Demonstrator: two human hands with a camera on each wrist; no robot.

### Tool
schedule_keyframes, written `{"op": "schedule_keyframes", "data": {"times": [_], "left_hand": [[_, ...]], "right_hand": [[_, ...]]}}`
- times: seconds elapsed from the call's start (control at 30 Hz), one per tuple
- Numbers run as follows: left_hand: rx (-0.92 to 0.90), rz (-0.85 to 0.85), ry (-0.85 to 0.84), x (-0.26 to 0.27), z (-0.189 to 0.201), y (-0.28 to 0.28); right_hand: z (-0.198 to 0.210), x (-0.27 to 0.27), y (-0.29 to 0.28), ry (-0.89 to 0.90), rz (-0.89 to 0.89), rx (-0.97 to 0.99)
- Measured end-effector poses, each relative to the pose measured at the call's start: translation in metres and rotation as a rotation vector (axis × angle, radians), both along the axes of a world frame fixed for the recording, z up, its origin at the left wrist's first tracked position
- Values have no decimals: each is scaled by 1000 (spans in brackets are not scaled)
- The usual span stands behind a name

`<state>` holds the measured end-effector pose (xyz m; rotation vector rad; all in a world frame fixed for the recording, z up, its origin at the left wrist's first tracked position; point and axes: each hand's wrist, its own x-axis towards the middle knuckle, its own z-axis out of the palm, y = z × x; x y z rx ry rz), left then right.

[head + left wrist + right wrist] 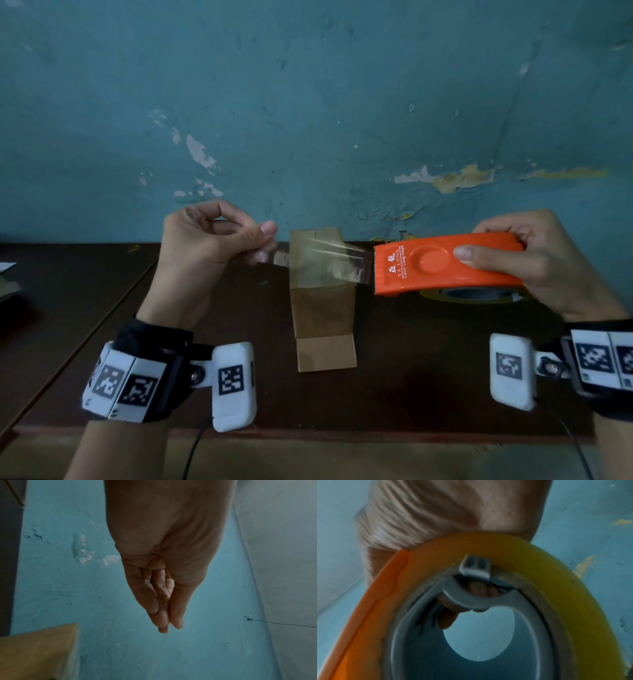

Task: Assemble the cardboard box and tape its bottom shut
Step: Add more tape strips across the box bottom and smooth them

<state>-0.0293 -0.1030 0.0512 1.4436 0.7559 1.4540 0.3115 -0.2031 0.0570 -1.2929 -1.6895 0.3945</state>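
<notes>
A small brown cardboard box stands on the dark table, one flap lying open toward me. Above its top stretches a strip of clear tape. My left hand pinches the strip's free end left of the box. My right hand grips the orange tape dispenser right of the box, its serrated blade facing the box. In the left wrist view my left hand has fingertips pressed together and a box corner shows below. The right wrist view shows the dispenser and yellowish tape roll close up.
A peeling blue wall rises right behind the table. Flat pieces of cardboard or paper lie at the far left edge. The table's front edge is close to me, with wrist cables hanging over it.
</notes>
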Motion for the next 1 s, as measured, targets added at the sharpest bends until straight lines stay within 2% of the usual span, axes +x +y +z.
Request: {"op": "schedule_keyframes", "data": {"times": [0.13,0.47,0.67,1.0], "left_hand": [[44,-17,1,7,8,-9],[21,-89,31,30,5,-20],[85,-111,170,45,3,-28],[100,-173,227,55,0,-34]], "right_hand": [[3,2,-3,-21,-40,27],[-1,1,1,-78,-197,3],[-1,-1,4,-138,-323,-16],[1,-6,6,-39,-417,-109]]}}
